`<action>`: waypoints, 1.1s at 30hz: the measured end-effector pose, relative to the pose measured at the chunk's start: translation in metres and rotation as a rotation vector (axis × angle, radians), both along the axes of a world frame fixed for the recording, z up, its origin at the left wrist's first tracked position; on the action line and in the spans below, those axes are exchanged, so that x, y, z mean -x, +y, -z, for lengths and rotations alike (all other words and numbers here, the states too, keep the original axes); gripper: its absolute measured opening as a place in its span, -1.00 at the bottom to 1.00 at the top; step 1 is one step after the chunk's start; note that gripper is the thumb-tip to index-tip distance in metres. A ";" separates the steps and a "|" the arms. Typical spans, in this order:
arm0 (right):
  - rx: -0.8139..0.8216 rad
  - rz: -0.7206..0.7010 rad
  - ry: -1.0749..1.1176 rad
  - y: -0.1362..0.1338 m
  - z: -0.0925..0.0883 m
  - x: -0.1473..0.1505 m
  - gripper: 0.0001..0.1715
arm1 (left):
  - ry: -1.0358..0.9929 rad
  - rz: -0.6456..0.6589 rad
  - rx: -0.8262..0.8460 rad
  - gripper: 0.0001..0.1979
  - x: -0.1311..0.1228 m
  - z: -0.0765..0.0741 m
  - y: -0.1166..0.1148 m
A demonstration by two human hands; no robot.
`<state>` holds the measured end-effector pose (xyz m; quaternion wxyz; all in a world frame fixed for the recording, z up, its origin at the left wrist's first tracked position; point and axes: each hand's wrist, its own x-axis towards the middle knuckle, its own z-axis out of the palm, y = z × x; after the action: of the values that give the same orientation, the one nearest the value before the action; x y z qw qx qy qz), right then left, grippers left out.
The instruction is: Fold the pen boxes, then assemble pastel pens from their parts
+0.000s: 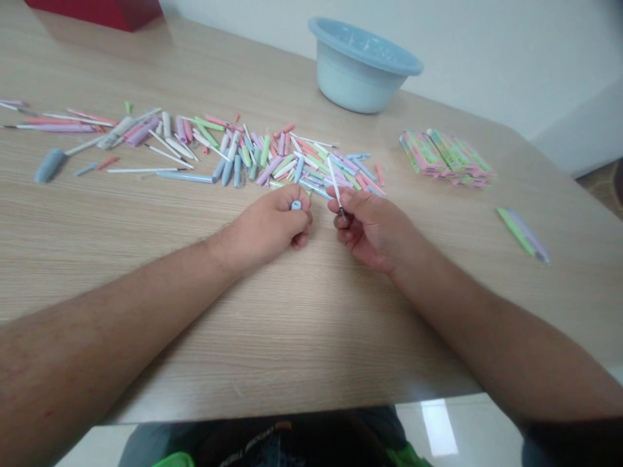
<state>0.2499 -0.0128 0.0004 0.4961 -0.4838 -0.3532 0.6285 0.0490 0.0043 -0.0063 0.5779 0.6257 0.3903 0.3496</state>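
refill (335,181) in right hand (370,227) points away (barrel (296,205) in left hand (277,224))

No writing can be read anywhere here. The stacked pink and green packs (448,159) carry printing too small to make out. Lettering on the dark garment (265,444) is blurred.

We count two hands, one left hand (272,227) and one right hand (370,227), each pinching a single piece: one blue pen barrel (296,205) and one white refill (335,185). We see one pale blue basin (363,65), one red box (97,10) and one table (311,311). Two whole pens (523,233) lie together, one green and one purple. The loose pen parts (272,162) are too many for us to count. The packets (445,159) make one pile, but we cannot tell their number.
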 end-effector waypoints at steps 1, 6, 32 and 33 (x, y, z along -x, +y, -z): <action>-0.021 -0.009 -0.006 -0.001 0.001 0.002 -0.69 | 0.007 0.008 0.001 -0.81 0.000 0.000 -0.001; -0.169 0.023 -0.059 -0.009 0.006 0.014 -0.68 | 0.174 0.041 -0.149 -0.94 -0.001 -0.003 -0.007; -0.344 0.121 -0.208 -0.011 0.007 0.011 -0.70 | 0.397 -0.217 -0.526 -0.88 0.007 -0.007 -0.002; -0.344 0.142 -0.213 -0.009 0.006 0.009 -0.71 | 0.389 -0.217 -0.532 -0.88 0.007 -0.007 -0.002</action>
<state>0.2406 -0.0222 -0.0058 0.5745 -0.4792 -0.4708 0.4676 0.0423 0.0023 0.0008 0.2687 0.7642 0.4526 0.3727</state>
